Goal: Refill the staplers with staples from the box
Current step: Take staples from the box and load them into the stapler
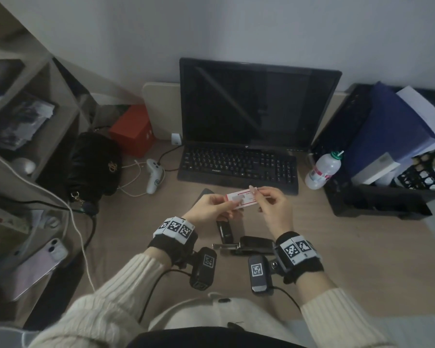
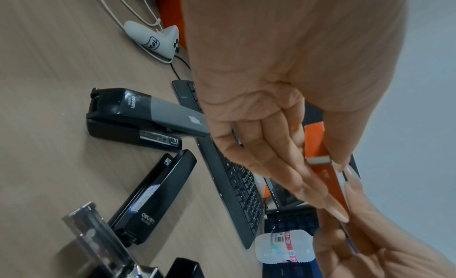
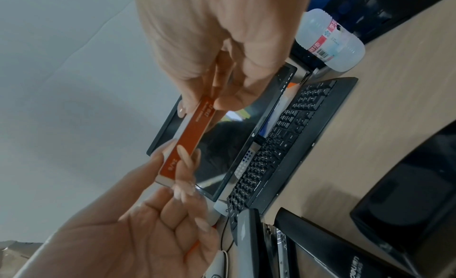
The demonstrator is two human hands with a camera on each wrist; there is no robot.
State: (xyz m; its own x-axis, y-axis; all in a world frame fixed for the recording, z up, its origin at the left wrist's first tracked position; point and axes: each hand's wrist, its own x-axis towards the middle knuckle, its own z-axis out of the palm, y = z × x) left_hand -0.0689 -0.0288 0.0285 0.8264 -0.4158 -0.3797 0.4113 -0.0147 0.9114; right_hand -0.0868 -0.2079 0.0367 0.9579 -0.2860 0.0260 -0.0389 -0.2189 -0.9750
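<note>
A flat red-and-white staple box (image 1: 242,200) is held level above the desk, just in front of the keyboard. My left hand (image 1: 232,204) pinches its left end between thumb and fingers. My right hand (image 1: 258,196) pinches the right end. In the wrist views the box (image 2: 325,171) (image 3: 193,135) shows an orange side. Below the hands lie black staplers: a grey-topped one (image 2: 148,116), a long black one (image 2: 153,194) (image 1: 225,231), and one lying open (image 1: 251,245) with its metal magazine (image 2: 96,241) exposed.
A black keyboard (image 1: 239,167) and a dark monitor (image 1: 256,104) stand behind the hands. At right are a plastic bottle (image 1: 323,170) and a black file tray (image 1: 377,197). A black handbag (image 1: 93,164), white controller (image 1: 154,175) and cables lie left.
</note>
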